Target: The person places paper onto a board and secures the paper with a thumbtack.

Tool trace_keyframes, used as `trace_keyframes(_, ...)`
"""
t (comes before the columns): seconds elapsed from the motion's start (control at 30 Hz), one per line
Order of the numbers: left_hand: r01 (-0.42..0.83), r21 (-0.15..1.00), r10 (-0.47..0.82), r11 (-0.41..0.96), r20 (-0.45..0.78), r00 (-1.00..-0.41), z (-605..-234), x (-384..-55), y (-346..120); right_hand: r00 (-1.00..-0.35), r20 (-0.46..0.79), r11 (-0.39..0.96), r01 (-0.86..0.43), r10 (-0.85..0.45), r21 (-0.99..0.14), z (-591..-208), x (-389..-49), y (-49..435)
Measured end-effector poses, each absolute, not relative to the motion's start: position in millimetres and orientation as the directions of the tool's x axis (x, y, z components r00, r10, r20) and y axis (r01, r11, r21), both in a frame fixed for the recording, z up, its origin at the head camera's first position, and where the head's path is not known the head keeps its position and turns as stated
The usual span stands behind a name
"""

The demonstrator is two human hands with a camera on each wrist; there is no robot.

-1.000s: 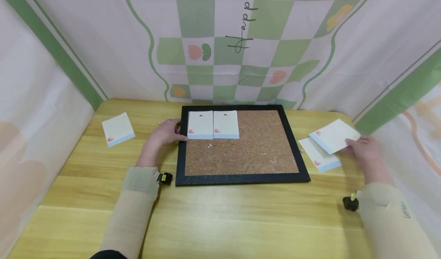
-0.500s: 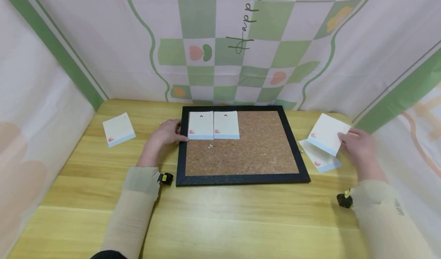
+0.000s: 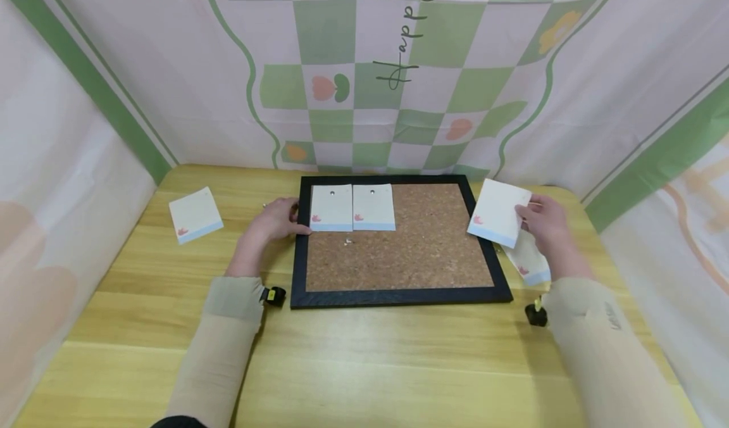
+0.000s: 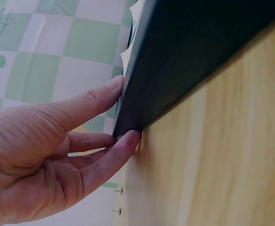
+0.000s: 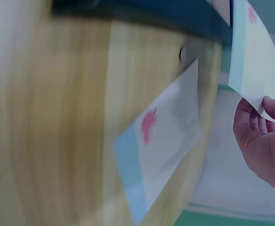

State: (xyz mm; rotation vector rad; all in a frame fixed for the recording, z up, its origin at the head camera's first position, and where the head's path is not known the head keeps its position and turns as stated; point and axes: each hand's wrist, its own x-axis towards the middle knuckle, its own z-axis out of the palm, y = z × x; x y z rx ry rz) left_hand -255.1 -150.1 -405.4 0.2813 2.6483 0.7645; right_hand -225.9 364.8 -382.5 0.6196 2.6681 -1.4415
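A cork board (image 3: 421, 257) in a black frame lies on the table, with two white notepaper sheets side by side at its upper left, each under a silver pin. My left hand (image 3: 277, 218) grips the frame's left edge; in the left wrist view the thumb is on its top edge and the fingers are at its lower side. My right hand (image 3: 545, 222) pinches a white notepaper sheet (image 3: 500, 211) by its right edge, raised over the frame's right side. Another sheet (image 5: 170, 136) lies on the table below that hand, partly hidden in the head view.
One more notepaper sheet (image 3: 195, 214) lies at the table's far left. A small metal pin (image 3: 348, 242) is on the cork under the pinned sheets. Two pins (image 4: 119, 191) stand beyond the left hand. Patterned cloth (image 3: 393, 67) encloses the back and sides.
My right hand has lifted its sheet off the one beneath and carried it left to the frame's right edge. The left hand has stayed on the frame.
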Motion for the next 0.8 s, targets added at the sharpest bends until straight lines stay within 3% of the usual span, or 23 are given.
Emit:
trace_keyframes(0.3,0.093,0.547,0.291,0.832,-0.288,-0.912,-407,-256,-151,-0.941,-0.190,0.579,0.324,0.280,-0.749,-389,-248,323)
trace_keyframes(0.8,0.079,0.542,0.276,0.837,-0.293,-0.915,-408,-255,-151,-0.975,-0.167,0.623,0.224,0.150,-0.749,-394,-260,256)
